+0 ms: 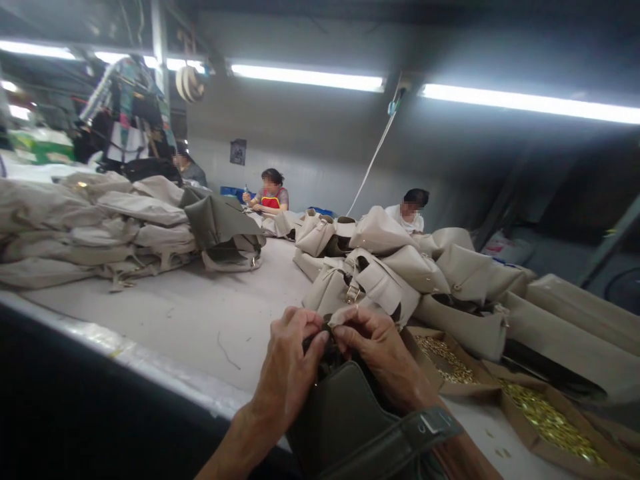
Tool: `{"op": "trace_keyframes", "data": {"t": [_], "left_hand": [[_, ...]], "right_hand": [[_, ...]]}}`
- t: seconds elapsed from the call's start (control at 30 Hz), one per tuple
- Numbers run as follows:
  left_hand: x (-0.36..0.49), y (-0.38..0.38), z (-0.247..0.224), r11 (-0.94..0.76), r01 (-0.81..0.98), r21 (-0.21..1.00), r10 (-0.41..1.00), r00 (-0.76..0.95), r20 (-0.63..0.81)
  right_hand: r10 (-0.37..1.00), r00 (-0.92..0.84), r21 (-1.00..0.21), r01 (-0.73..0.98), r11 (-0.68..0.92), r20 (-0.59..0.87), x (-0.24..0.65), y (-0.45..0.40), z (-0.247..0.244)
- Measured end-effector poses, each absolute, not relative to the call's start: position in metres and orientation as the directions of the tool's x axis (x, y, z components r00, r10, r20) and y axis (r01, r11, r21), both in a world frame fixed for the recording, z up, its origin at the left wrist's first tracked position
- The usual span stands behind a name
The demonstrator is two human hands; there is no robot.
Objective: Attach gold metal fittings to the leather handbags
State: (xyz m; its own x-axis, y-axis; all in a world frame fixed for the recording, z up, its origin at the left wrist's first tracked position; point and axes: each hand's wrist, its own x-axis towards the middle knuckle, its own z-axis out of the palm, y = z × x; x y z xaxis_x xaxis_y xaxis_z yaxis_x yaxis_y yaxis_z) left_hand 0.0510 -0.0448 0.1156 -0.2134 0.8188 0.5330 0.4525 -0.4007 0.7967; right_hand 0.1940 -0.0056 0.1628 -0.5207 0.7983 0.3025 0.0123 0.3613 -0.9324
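A dark olive handbag point(345, 410) leans up at the table's front edge, its buckled strap point(430, 427) lying toward the right forearm. My left hand point(293, 353) is closed in a pinch, thumb and fingertips on a small dark part at the bag's top edge. Close against it, my right hand point(377, 347) also pinches at that edge, fingers curled. What lies right between the fingertips is mostly hidden. Just beyond my hands sits a beige handbag point(367, 283) with a gold buckle.
More beige bags are heaped behind and to the right. Cardboard trays of small gold hardware point(445, 360) and gold pieces point(550, 420) stand at right. At left lie stacked beige bags point(90, 227) and an olive bag point(217, 223). Several people sit farther back.
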Motion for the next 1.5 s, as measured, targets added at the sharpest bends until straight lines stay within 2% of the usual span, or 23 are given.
{"op": "trace_keyframes", "data": {"t": [0.3,0.57,0.77,0.9,1.0,1.1,1.23,1.37,1.5], "left_hand": [[0.053,-0.043,0.117,-0.388,0.456,0.801,0.811,-0.244,0.532],[0.058,-0.044,0.115,-0.419,0.571,0.706,0.734,-0.245,0.634],[0.055,-0.043,0.113,-0.465,0.567,0.68,0.733,-0.183,0.655],[0.053,-0.046,0.112,-0.531,0.523,0.667,0.717,-0.143,0.683],[0.049,-0.05,0.106,-0.548,0.526,0.651,0.674,-0.183,0.715],[0.044,-0.052,0.099,-0.483,0.464,0.742,0.738,-0.24,0.631],[0.04,-0.051,0.098,-0.431,0.332,0.839,0.838,-0.198,0.509],[0.04,-0.049,0.106,-0.401,0.427,0.81,0.863,-0.121,0.491],[0.038,-0.049,0.109,-0.458,0.519,0.722,0.831,-0.038,0.555]], "right_hand": [[0.814,-0.516,-0.937,0.059,0.345,0.267,0.194,0.001,0.158],[0.855,-0.472,-0.949,0.106,0.296,0.214,0.188,0.004,0.157],[0.856,-0.488,-0.942,0.173,0.288,0.172,0.187,0.002,0.151],[0.896,-0.403,-0.972,0.055,0.228,0.187,0.189,0.001,0.136],[0.906,-0.366,-0.977,-0.057,0.204,0.21,0.19,0.002,0.126],[0.899,-0.367,-0.97,-0.091,0.223,0.241,0.19,0.001,0.123],[0.9,-0.351,-0.966,-0.123,0.228,0.258,0.189,0.003,0.118],[0.9,-0.366,-0.971,-0.137,0.198,0.236,0.191,0.011,0.11],[0.908,-0.339,-0.969,-0.125,0.214,0.245,0.198,0.016,0.103]]}}
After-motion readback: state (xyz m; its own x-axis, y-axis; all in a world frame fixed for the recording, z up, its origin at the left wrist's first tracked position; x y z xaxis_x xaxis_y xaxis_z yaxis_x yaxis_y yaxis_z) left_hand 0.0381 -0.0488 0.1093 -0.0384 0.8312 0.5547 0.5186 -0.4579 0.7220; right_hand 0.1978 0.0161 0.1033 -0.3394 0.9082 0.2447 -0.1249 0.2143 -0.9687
